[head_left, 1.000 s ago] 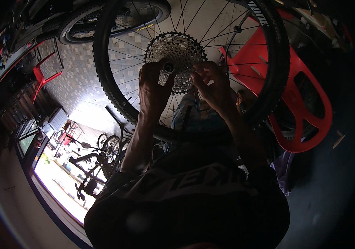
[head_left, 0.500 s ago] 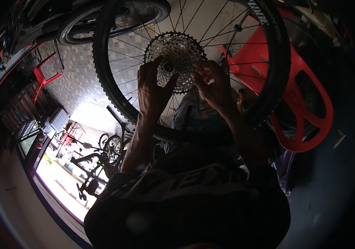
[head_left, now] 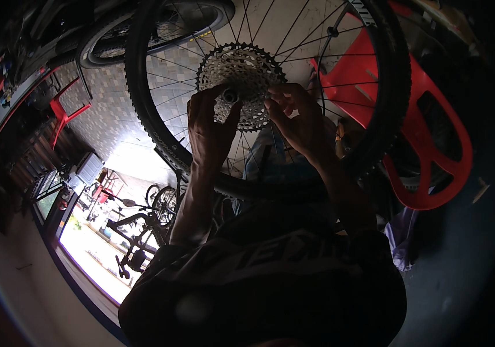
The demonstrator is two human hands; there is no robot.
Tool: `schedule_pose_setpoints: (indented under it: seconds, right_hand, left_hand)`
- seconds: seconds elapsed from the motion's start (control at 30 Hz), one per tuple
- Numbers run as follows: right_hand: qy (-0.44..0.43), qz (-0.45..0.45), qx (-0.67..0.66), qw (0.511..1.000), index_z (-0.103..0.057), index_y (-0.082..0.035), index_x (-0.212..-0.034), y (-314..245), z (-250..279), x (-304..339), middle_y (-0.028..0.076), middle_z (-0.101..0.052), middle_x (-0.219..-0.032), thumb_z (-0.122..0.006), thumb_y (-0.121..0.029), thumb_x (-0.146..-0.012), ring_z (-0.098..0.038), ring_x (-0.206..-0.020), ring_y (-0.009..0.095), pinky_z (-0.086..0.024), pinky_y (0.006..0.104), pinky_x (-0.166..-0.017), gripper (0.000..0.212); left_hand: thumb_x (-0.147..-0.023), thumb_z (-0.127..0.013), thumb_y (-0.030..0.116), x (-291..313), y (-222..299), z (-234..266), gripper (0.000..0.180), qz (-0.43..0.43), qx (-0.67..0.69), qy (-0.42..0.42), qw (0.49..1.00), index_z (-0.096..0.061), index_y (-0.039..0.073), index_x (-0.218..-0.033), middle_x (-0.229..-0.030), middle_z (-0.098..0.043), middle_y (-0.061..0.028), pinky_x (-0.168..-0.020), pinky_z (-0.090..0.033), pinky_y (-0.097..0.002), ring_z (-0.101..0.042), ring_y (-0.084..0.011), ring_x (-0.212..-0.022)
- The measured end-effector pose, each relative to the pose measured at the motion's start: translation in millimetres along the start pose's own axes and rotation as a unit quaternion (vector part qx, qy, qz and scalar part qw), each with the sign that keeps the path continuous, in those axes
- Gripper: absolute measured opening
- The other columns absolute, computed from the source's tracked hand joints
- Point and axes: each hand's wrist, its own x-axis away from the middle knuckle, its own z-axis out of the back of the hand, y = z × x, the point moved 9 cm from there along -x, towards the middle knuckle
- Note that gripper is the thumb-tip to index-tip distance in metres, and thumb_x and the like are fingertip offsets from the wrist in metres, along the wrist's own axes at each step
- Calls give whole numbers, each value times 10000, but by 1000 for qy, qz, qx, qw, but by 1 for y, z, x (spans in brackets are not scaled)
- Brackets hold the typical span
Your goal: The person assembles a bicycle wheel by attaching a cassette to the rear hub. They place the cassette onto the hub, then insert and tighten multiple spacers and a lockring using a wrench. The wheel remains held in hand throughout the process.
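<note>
A bicycle wheel (head_left: 143, 110) with a knobby black tyre and thin spokes stands upright in front of me. At its hub sits a silver cassette of stacked sprockets (head_left: 241, 75). My left hand (head_left: 210, 130) has its fingers and thumb on the lower left of the cassette, next to the axle end. My right hand (head_left: 296, 118) reaches in from the right with its fingertips on the cassette's lower right edge. Both forearms rise from my dark printed shirt.
A red plastic chair (head_left: 427, 150) stands behind the wheel on the right. Another tyre (head_left: 160, 29) lies at the top left. A red stool (head_left: 62, 113) and several bicycles (head_left: 137, 231) by a bright doorway sit to the left on tiled floor.
Both hands stay on the cassette. The fingers have shifted only slightly around it, and the wheel has not moved.
</note>
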Motion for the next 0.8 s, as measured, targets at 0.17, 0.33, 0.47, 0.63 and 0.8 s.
schedule_pose_setpoints:
  seconds: [0.17, 0.33, 0.47, 0.63, 0.8]
  right_hand:
    - [-6, -1, 0, 1000, -647, -90, -1202, -1, 1, 0, 43, -671, -950, -792, -211, -944, -640, -775, 133, -535, 303, -691, 319]
    - [-8, -9, 7, 1000, -671, -74, -1185, -8, 4, -1, 30, -719, -969, -790, -169, -949, -661, -812, 104, -535, 277, -746, 281]
    - [4, -6, 44, 999, -673, -74, -1170, -15, 10, -2, 44, -734, -966, -799, -158, -936, -668, -779, 117, -554, 283, -753, 279]
    - [-10, -36, -1, 999, -678, -66, -1156, -4, 10, 0, 52, -733, -968, -807, -132, -912, -669, -781, 120, -564, 285, -758, 283]
    - [-27, -36, -12, 999, -666, -82, -1206, -1, 18, 0, 55, -659, -987, -824, -138, -893, -641, -818, 167, -543, 332, -724, 355]
  left_hand:
    - [-834, -882, 124, -1, -1, 0, 445, 4, 0, 1, 1000, -713, 148, -1245, -1193, -713, -35, -756, -566, -337, -684, -205, -1013]
    - [-827, -887, 114, -1, -4, -1, 437, 3, -3, 4, 1000, -720, 139, -1230, -1173, -726, -27, -736, -551, -324, -686, -193, -987]
    - [-817, -893, 99, -3, -3, 0, 438, 19, -7, -4, 1000, -726, 126, -1222, -1161, -729, -28, -734, -543, -316, -689, -185, -976]
    - [-802, -903, 83, -5, -1, -1, 447, 45, -3, -15, 999, -729, 99, -1213, -1156, -720, -41, -734, -542, -303, -689, -175, -982]
    - [-804, -907, 82, -8, 3, -2, 451, 47, -17, -22, 999, -726, 81, -1216, -1137, -704, -59, -738, -548, -296, -685, -163, -970]
